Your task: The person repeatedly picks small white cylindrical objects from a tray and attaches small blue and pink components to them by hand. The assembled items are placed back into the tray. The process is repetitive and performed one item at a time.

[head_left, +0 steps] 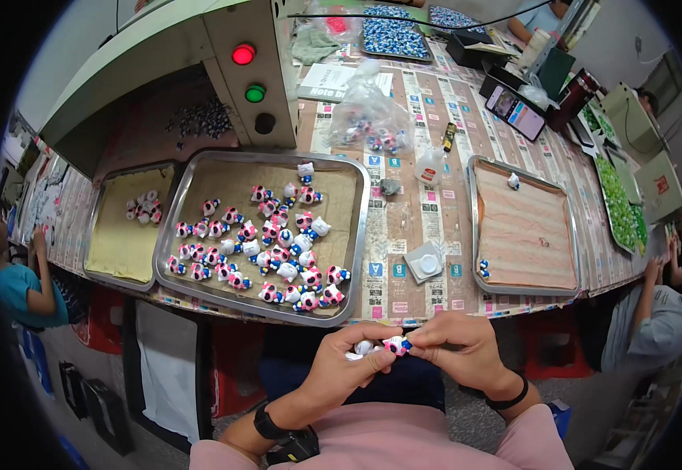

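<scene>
Close to the table's front edge, a small cat-shaped figurine (397, 345) in white, pink and blue is held between both hands. The thumb and fingers of my left hand (349, 363) close on its pink and white part. Some small white pieces (363, 346) also sit in that hand, against the fingers. From the other side, my right hand (460, 346) pinches the figurine by its blue part. Ahead and to the left, a large metal tray (362, 211) holds several similar figurines (278, 254).
On the right, a pink-lined tray (525, 235) bears a few small pieces. A yellow-lined tray (117, 243) stands far left beside a machine (259, 59) with lit buttons. A white bottle (430, 166), a plastic bag (368, 117) and a phone (515, 112) are farther back. Other people sit around the table.
</scene>
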### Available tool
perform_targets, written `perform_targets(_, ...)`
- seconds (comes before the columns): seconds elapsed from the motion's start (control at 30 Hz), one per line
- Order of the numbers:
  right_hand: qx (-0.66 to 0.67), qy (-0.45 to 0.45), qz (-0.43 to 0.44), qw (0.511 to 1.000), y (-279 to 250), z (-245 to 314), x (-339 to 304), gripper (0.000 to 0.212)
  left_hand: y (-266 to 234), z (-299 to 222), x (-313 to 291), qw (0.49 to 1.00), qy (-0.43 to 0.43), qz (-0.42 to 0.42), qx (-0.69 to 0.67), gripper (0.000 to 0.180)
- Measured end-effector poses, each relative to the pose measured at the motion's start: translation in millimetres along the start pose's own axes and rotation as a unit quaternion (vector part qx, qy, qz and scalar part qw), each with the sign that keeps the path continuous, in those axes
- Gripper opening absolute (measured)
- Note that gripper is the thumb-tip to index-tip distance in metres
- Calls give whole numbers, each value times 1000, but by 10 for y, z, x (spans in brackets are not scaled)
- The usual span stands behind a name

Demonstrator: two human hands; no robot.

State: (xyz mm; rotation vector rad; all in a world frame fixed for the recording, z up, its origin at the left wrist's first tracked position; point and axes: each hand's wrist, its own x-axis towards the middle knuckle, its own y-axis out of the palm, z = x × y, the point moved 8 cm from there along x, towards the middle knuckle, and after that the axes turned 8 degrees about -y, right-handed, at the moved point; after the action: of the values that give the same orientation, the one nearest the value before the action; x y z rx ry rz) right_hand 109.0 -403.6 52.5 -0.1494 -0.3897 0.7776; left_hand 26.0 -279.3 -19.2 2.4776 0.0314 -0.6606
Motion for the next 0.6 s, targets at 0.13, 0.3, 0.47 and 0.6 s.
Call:
perform_targets(0.13,-26,-38,-3,999,7,125,48,22,6,-244,-65,997,49,-8,55,32)
perform_targets(0.3,-67,-60,-15,996,55,200,92,24,-23,-328,-84,987,109,-14,114,31)
perform_targets(0.47,-70,-35,-7,997,77,173,113,23,-269,-647,-190,961,141,-72,226,28)
perform_targets(0.6,-89,-39,-45,994,-80,137,33,18,-901,-1500,-354,807,273,-288,436,28)
